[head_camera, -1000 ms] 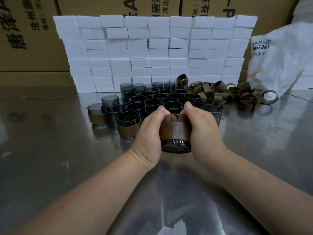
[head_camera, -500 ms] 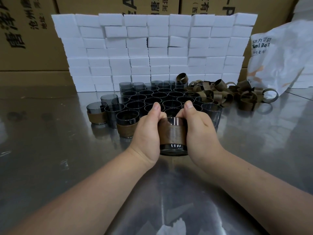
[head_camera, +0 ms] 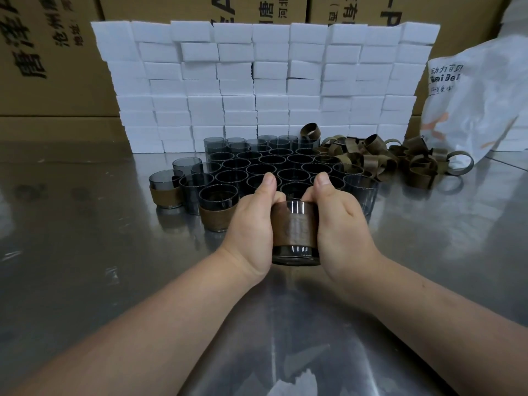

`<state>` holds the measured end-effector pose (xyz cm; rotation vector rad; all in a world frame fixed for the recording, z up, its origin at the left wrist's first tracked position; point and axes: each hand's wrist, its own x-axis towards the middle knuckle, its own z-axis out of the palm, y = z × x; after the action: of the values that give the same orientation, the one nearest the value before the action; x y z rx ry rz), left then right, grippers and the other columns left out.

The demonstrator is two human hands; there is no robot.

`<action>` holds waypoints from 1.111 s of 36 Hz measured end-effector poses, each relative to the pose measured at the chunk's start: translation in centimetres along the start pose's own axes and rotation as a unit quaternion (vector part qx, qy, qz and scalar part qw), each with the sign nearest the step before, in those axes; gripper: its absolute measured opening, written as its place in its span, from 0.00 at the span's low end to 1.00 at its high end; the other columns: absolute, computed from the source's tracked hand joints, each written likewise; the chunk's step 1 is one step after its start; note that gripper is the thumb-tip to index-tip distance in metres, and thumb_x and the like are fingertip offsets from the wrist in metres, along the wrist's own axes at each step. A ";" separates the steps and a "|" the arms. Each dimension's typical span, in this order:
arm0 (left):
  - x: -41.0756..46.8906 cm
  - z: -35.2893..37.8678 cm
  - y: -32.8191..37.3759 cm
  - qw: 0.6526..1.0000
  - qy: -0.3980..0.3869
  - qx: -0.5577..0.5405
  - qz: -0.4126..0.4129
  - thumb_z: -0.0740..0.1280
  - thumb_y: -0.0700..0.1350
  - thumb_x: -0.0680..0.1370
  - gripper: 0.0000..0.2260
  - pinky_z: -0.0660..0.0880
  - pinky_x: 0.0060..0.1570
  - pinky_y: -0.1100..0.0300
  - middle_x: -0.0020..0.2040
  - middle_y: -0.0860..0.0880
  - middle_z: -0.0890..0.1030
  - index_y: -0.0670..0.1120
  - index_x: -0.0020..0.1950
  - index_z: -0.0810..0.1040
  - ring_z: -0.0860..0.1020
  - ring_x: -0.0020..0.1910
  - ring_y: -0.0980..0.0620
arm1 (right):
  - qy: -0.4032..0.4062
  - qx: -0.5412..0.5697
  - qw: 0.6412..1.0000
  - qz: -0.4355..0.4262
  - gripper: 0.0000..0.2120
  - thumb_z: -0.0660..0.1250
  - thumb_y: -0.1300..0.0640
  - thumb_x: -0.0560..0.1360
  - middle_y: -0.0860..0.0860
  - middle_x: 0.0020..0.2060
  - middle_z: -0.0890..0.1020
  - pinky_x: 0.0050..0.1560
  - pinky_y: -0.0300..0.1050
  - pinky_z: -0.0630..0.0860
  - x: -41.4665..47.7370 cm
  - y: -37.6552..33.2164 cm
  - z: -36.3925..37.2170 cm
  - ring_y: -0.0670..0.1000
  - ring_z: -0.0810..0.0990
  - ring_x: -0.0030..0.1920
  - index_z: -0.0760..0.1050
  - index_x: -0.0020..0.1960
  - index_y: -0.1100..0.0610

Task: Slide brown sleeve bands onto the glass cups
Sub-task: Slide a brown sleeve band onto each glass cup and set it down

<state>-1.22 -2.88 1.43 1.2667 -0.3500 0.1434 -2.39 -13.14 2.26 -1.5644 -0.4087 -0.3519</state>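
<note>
Both the left hand (head_camera: 251, 232) and right hand (head_camera: 340, 232) clasp a smoky grey glass cup (head_camera: 295, 255) at centre frame over the steel tabletop (head_camera: 85, 252), thumbs at its rim, other fingers hidden, probably wrapped behind. Bare glass looks slick and breakable; its brown sleeve band (head_camera: 295, 228) offers a surer hold.

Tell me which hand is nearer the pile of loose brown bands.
Right. The right hand grips the held cup on the side facing the pile of loose bands; the left hand grips its opposite side, farther off.
</note>
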 end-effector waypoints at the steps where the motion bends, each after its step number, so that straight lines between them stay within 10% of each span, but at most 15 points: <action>1: 0.0 0.0 0.0 1.000 -0.001 0.000 0.001 0.56 0.59 0.71 0.21 0.61 0.26 0.61 0.22 0.52 0.62 0.50 0.21 0.62 0.61 0.23 0.55 | 0.000 -0.001 1.000 0.000 0.24 0.51 0.41 0.73 0.45 0.20 0.68 0.31 0.41 0.67 0.0 0.0 0.0 0.44 0.68 0.25 0.69 0.23 0.51; 19: 0.1 -0.2 1.0 0.991 0.031 0.110 0.073 0.50 0.58 0.72 0.24 0.70 0.42 0.56 0.33 0.45 0.77 0.45 0.32 0.79 0.74 0.36 0.51 | 0.037 0.012 0.999 -0.014 0.25 0.50 0.42 0.74 0.44 0.19 0.69 0.28 0.30 0.66 0.9 0.5 -0.2 0.40 0.68 0.24 0.70 0.27 0.55; 25: 0.1 -0.6 0.3 0.883 0.033 0.439 0.161 0.57 0.55 0.71 0.13 0.65 0.36 0.60 0.35 0.52 0.73 0.48 0.34 0.72 0.71 0.36 0.55 | 0.040 0.026 0.999 0.026 0.26 0.49 0.41 0.75 0.47 0.24 0.76 0.35 0.37 0.74 1.4 1.4 -0.8 0.43 0.75 0.29 0.75 0.28 0.54; 28: 0.2 -0.9 0.1 0.854 0.077 0.475 0.197 0.58 0.55 0.74 0.15 0.63 0.36 0.58 0.34 0.53 0.70 0.47 0.32 0.69 0.69 0.37 0.53 | 0.061 0.035 0.997 0.018 0.26 0.48 0.46 0.81 0.49 0.32 0.81 0.46 0.43 0.76 1.8 1.7 -0.7 0.46 0.79 0.37 0.76 0.33 0.53; 40: 0.9 -1.3 -0.1 0.804 0.069 0.576 0.135 0.65 0.52 0.75 0.14 0.64 0.45 0.58 0.40 0.56 0.67 0.53 0.32 0.66 0.68 0.45 0.53 | 0.117 -0.007 0.990 0.078 0.24 0.48 0.49 0.82 0.48 0.35 0.81 0.41 0.41 0.71 2.7 2.2 -1.4 0.46 0.77 0.39 0.76 0.37 0.55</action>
<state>-0.13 -1.74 1.29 2.3927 -0.3110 0.7813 1.12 -14.42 1.59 -1.5368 -0.1019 -0.4114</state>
